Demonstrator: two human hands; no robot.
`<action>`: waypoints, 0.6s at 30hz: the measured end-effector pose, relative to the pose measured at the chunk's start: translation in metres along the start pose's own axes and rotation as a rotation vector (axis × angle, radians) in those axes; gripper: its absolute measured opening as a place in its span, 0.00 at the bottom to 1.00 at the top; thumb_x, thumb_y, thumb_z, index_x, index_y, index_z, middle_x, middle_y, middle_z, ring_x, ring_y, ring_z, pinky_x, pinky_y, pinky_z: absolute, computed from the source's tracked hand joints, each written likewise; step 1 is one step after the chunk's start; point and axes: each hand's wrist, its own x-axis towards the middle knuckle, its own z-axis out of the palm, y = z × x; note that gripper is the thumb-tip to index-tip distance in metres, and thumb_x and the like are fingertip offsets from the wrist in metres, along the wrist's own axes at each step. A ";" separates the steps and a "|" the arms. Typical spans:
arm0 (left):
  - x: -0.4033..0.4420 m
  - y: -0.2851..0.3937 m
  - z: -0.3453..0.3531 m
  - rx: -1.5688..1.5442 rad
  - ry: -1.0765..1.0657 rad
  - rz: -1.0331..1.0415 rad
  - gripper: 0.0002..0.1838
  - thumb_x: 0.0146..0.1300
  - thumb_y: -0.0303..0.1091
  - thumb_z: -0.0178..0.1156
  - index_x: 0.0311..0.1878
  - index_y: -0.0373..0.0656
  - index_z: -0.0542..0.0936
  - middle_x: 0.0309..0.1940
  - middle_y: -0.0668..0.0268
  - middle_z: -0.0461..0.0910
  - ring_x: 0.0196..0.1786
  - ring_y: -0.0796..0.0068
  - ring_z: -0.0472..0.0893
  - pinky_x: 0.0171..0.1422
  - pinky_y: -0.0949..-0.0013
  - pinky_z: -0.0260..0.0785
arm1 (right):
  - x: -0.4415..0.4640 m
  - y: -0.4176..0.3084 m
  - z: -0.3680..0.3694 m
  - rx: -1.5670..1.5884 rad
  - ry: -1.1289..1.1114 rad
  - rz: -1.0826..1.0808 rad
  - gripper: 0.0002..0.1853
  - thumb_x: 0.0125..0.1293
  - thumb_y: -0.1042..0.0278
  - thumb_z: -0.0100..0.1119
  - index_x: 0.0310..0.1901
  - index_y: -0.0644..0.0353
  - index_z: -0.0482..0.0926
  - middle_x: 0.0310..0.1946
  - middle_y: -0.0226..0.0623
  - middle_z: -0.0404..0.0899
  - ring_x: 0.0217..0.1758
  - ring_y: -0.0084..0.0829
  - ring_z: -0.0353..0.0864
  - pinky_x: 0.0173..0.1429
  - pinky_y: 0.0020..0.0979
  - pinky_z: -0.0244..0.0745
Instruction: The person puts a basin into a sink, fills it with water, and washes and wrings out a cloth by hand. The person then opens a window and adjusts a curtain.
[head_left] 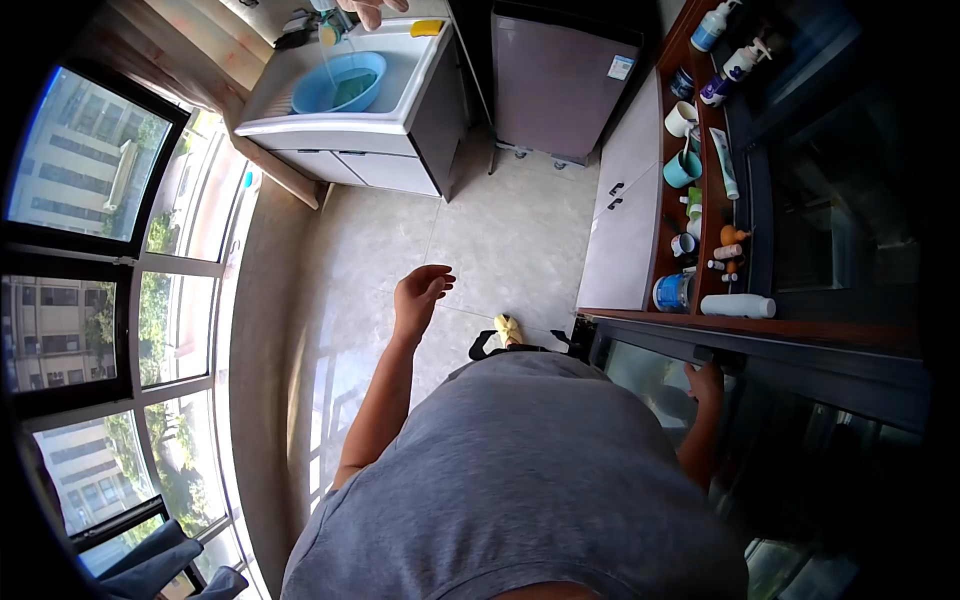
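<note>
Over the tiled floor, my left hand [424,298] hangs in the air, its fingers loosely curled and somewhat apart, holding nothing. My right hand [704,384] is at the dark frame of the glass door [640,375], beside a small dark handle [704,355]. Its fingers are bent near the handle, and their exact contact with it is hard to make out. A yellow shoe [508,329] shows on the floor below my body.
Ahead on the left, a white sink [405,75] holds a blue basin [313,95]. Beside it stands a grey fridge [555,85]. A brown shelf [712,200] with bottles and cups runs along the right, above white cabinets [625,220]. Windows [180,325] line the left.
</note>
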 end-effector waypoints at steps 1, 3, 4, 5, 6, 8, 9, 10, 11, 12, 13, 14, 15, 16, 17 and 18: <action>0.003 0.001 -0.001 -0.003 0.018 -0.001 0.12 0.67 0.25 0.54 0.51 0.35 0.81 0.41 0.60 0.86 0.45 0.72 0.85 0.49 0.70 0.76 | -0.008 -0.015 -0.015 0.000 -0.106 0.049 0.25 0.70 0.59 0.58 0.60 0.71 0.71 0.32 0.49 0.83 0.24 0.40 0.84 0.28 0.38 0.82; 0.010 0.002 -0.003 0.026 -0.021 0.000 0.12 0.69 0.27 0.54 0.52 0.35 0.81 0.42 0.59 0.85 0.46 0.71 0.84 0.51 0.69 0.76 | -0.012 -0.020 -0.023 -0.110 -0.216 0.025 0.28 0.70 0.57 0.59 0.60 0.74 0.72 0.29 0.51 0.84 0.25 0.40 0.85 0.29 0.40 0.81; 0.014 0.001 -0.005 0.012 -0.024 0.002 0.12 0.69 0.27 0.54 0.51 0.35 0.81 0.41 0.60 0.85 0.46 0.72 0.84 0.51 0.69 0.76 | -0.015 -0.028 -0.028 -0.118 -0.217 0.012 0.28 0.70 0.57 0.59 0.60 0.74 0.72 0.29 0.51 0.84 0.25 0.40 0.85 0.29 0.40 0.81; 0.018 0.000 -0.006 0.008 -0.012 0.003 0.12 0.69 0.27 0.54 0.51 0.35 0.81 0.41 0.60 0.85 0.46 0.72 0.84 0.51 0.69 0.76 | -0.020 -0.038 -0.031 -0.140 -0.213 0.063 0.28 0.69 0.56 0.60 0.59 0.74 0.73 0.28 0.52 0.84 0.24 0.40 0.85 0.29 0.40 0.81; 0.021 0.001 -0.006 0.018 -0.011 0.001 0.12 0.69 0.27 0.54 0.51 0.35 0.81 0.41 0.60 0.85 0.46 0.72 0.84 0.51 0.69 0.76 | -0.022 -0.043 -0.032 -0.162 -0.209 0.115 0.28 0.69 0.55 0.60 0.58 0.75 0.74 0.28 0.53 0.84 0.24 0.41 0.85 0.29 0.41 0.80; 0.029 0.001 -0.008 0.023 -0.001 -0.001 0.12 0.69 0.27 0.54 0.51 0.35 0.81 0.41 0.61 0.85 0.45 0.72 0.84 0.51 0.69 0.76 | -0.011 -0.040 -0.030 -0.226 -0.239 0.113 0.29 0.68 0.54 0.60 0.57 0.75 0.74 0.28 0.53 0.84 0.25 0.42 0.85 0.31 0.41 0.81; 0.033 -0.002 -0.009 0.027 0.007 -0.004 0.12 0.67 0.26 0.54 0.50 0.35 0.82 0.40 0.61 0.86 0.44 0.73 0.85 0.49 0.70 0.76 | -0.002 -0.030 -0.024 -0.284 -0.269 0.121 0.29 0.68 0.52 0.61 0.57 0.74 0.75 0.29 0.54 0.84 0.27 0.43 0.85 0.32 0.41 0.81; 0.037 -0.003 -0.009 0.032 0.014 -0.009 0.12 0.66 0.25 0.54 0.50 0.36 0.82 0.39 0.61 0.86 0.42 0.73 0.85 0.47 0.71 0.76 | 0.025 0.005 0.000 -0.450 -0.208 0.015 0.31 0.68 0.51 0.61 0.57 0.75 0.75 0.39 0.57 0.84 0.32 0.45 0.87 0.36 0.42 0.83; 0.040 -0.002 -0.011 0.027 0.024 -0.009 0.12 0.66 0.25 0.54 0.50 0.36 0.82 0.39 0.61 0.86 0.42 0.73 0.85 0.47 0.71 0.76 | 0.031 0.016 0.005 -0.456 -0.206 0.006 0.31 0.68 0.51 0.61 0.57 0.75 0.75 0.39 0.57 0.84 0.32 0.45 0.87 0.36 0.42 0.83; 0.042 0.000 -0.013 0.051 0.025 -0.002 0.12 0.65 0.25 0.55 0.49 0.36 0.82 0.39 0.61 0.86 0.42 0.74 0.85 0.47 0.71 0.76 | 0.032 0.017 0.006 -0.542 -0.194 -0.069 0.32 0.67 0.50 0.62 0.58 0.75 0.74 0.45 0.58 0.82 0.34 0.46 0.87 0.38 0.43 0.83; 0.043 0.000 -0.016 0.075 0.026 0.000 0.12 0.65 0.25 0.55 0.49 0.36 0.82 0.39 0.61 0.86 0.42 0.74 0.85 0.47 0.71 0.76 | 0.037 0.016 0.007 -0.582 -0.226 -0.067 0.33 0.68 0.49 0.61 0.60 0.75 0.73 0.50 0.58 0.80 0.36 0.46 0.87 0.40 0.43 0.84; 0.046 -0.002 -0.020 0.071 0.037 -0.006 0.12 0.65 0.25 0.55 0.49 0.36 0.82 0.39 0.61 0.86 0.42 0.74 0.85 0.47 0.71 0.76 | 0.041 0.015 0.007 -0.622 -0.258 -0.066 0.34 0.68 0.48 0.60 0.61 0.75 0.72 0.55 0.58 0.77 0.38 0.47 0.87 0.42 0.42 0.84; 0.049 -0.004 -0.025 0.079 0.039 0.000 0.12 0.65 0.25 0.55 0.49 0.36 0.82 0.39 0.61 0.86 0.42 0.74 0.85 0.47 0.71 0.76 | 0.042 0.010 0.005 -0.662 -0.290 -0.066 0.35 0.69 0.48 0.59 0.63 0.75 0.71 0.59 0.58 0.75 0.40 0.47 0.87 0.44 0.42 0.84; 0.052 -0.005 -0.030 0.086 0.041 0.008 0.12 0.65 0.25 0.55 0.49 0.36 0.82 0.39 0.61 0.86 0.42 0.74 0.85 0.47 0.71 0.76 | 0.045 0.018 0.009 -0.600 -0.285 0.003 0.32 0.69 0.46 0.55 0.56 0.73 0.77 0.55 0.58 0.78 0.48 0.48 0.84 0.53 0.43 0.80; 0.054 -0.006 -0.036 0.080 0.053 0.005 0.12 0.65 0.25 0.55 0.49 0.36 0.82 0.39 0.61 0.86 0.42 0.74 0.85 0.47 0.71 0.76 | 0.050 0.023 0.012 -0.597 -0.297 0.026 0.31 0.70 0.45 0.54 0.54 0.72 0.79 0.54 0.57 0.79 0.50 0.48 0.83 0.55 0.43 0.78; 0.057 -0.005 -0.041 0.075 0.058 -0.019 0.12 0.66 0.26 0.55 0.50 0.35 0.81 0.40 0.60 0.86 0.43 0.73 0.85 0.49 0.71 0.77 | 0.050 0.019 0.010 -0.595 -0.309 0.049 0.30 0.70 0.45 0.52 0.52 0.71 0.81 0.52 0.56 0.80 0.53 0.48 0.82 0.58 0.43 0.76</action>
